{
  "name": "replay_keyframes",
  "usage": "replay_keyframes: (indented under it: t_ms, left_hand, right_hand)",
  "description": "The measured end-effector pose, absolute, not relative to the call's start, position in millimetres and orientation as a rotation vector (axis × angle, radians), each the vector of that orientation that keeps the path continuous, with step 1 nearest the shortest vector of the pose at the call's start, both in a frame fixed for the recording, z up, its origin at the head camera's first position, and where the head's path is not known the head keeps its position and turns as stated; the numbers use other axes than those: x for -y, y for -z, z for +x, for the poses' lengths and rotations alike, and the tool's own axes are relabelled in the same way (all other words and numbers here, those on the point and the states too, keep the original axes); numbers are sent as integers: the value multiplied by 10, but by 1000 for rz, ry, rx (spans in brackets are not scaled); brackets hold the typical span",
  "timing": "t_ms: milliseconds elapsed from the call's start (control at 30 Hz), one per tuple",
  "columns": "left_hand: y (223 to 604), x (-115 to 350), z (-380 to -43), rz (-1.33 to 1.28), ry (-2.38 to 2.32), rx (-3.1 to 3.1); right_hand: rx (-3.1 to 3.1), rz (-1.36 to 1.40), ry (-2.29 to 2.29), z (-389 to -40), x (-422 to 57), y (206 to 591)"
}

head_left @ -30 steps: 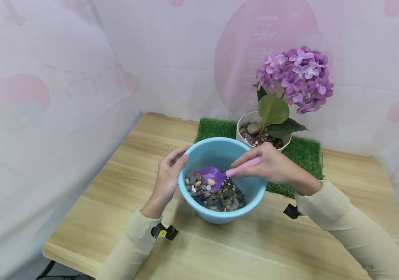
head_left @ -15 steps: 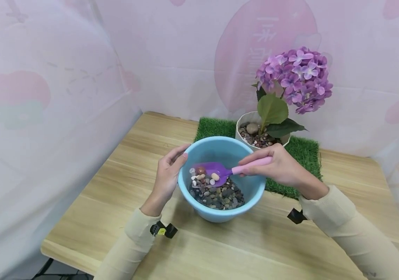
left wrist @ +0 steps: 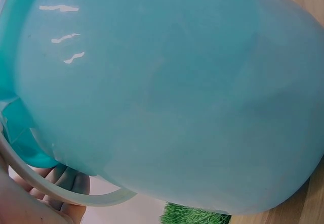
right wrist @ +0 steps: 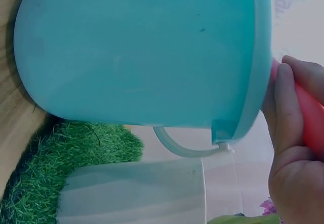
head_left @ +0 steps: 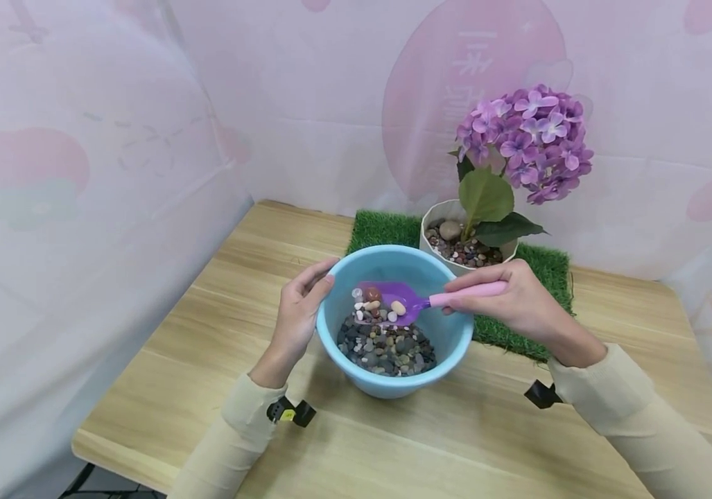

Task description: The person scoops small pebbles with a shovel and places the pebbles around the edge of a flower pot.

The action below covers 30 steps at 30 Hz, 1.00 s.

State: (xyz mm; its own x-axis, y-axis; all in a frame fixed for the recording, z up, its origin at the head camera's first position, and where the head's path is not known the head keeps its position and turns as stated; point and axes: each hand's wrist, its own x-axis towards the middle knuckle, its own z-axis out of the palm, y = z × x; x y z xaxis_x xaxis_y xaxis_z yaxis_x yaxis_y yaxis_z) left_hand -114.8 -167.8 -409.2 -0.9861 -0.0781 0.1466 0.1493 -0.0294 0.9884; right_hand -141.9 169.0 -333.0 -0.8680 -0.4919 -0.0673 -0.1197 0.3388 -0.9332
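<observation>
At the left of the blue bucket (head_left: 387, 389), in the head view, the left hand (head_left: 292, 312) held the rim, its thumb lying on the edge and its fingers reaching along the outer wall. The forearm came up from the lower edge, the cuff ending at the wrist. Across from it, the right hand (head_left: 521, 299) was above the bucket's right rim, the forearm slanting in from the lower right. Its fingers closed round the pink handle of the scoop (head_left: 426, 301), whose purple blade pointed left, inside the bucket's mouth. Pale and reddish-brown stones (head_left: 373, 305) sat on the blade, above the darker pebbles (head_left: 393, 351) in the bucket. The bucket stood on the wooden table (head_left: 187, 360), in front of a white pot (head_left: 446, 208) with a purple flower (head_left: 533, 142); the pot stood on a green grass mat (head_left: 383, 227).

In the left wrist view, the bucket's wall filled most of the space. The left hand was at the lower left corner, fingers bent, with the bucket's pale carrying loop (left wrist: 96, 200) passing across them. How tightly it gripped could not be told.

In the right wrist view, the right hand was at the right edge, fingers and thumb wrapped about the scoop's handle, just beside the bucket's rim; the bucket hid the blade.
</observation>
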Motion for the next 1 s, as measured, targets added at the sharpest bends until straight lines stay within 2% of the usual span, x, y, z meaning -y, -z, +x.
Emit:
replay_keyframes:
  t_ms: [333, 1000]
  left_hand:
    - [4091, 1677, -1127, -91, 2149, 2048]
    - [4087, 1685, -1131, -117, 2154, 2068]
  right_hand:
    - [-2271, -481, 1628, -1325, -1840, 3259]
    - [-2308, -540, 1673, -1233, -2113, 3241]
